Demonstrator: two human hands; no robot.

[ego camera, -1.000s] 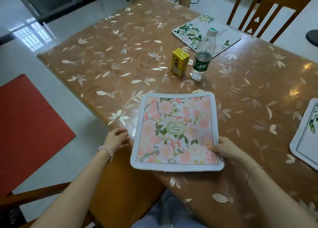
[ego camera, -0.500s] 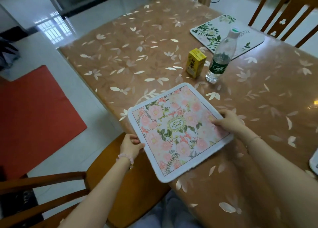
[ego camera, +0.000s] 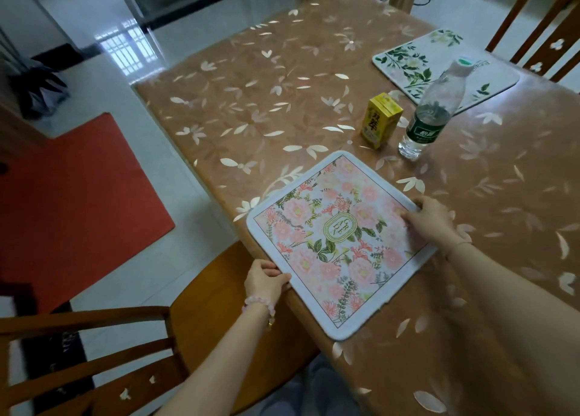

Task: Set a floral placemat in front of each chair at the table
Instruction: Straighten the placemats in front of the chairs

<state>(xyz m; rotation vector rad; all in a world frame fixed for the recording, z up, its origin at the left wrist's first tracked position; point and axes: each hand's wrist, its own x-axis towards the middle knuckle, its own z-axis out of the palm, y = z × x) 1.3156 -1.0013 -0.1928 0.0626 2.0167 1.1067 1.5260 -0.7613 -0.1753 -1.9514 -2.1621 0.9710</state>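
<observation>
A pink floral placemat (ego camera: 332, 243) with a white border lies at the near edge of the brown leaf-patterned table (ego camera: 251, 107), its near corner slightly past the edge. My left hand (ego camera: 265, 280) grips its left border over the table edge. My right hand (ego camera: 431, 219) rests on its right side, fingers curled over the mat. A wooden chair (ego camera: 219, 315) stands below it. A second placemat (ego camera: 417, 67), white with green leaves, lies at the far side in front of another chair (ego camera: 539, 38).
A yellow juice carton (ego camera: 379, 120) and a clear water bottle (ego camera: 434, 111) stand just beyond the pink mat. A red floor mat (ego camera: 72, 202) lies on the white tiled floor at left. A dark bag (ego camera: 37, 89) sits at the far left.
The pink placemat has turned and slid left along the table edge with both hands on it. My view has shifted left, so the mat at the right edge is out of sight.
</observation>
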